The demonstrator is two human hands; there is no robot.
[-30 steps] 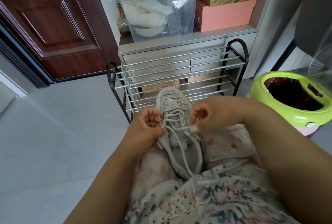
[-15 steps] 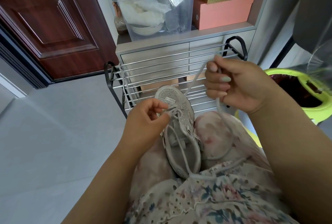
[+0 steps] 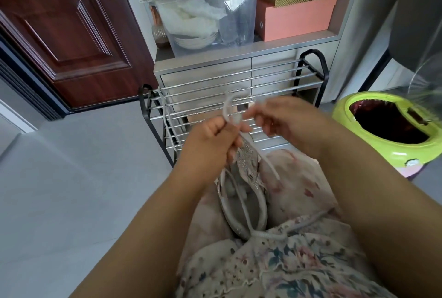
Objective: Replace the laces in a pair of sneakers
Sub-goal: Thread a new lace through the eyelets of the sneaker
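Hands met above the sneaker (image 3: 244, 192), wedged between the knees for steadiness: left hand (image 3: 210, 144) gripped the looped lace (image 3: 229, 111), right hand (image 3: 284, 120) pinched its blurred end.

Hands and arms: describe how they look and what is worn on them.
Both forearms are bare, with no sleeves showing up to the bottom edge of the picture. The left hand and right hand wear no gloves, and no watch or bracelet shows at either wrist. The hands are blurred, so rings or nail polish cannot be made out.
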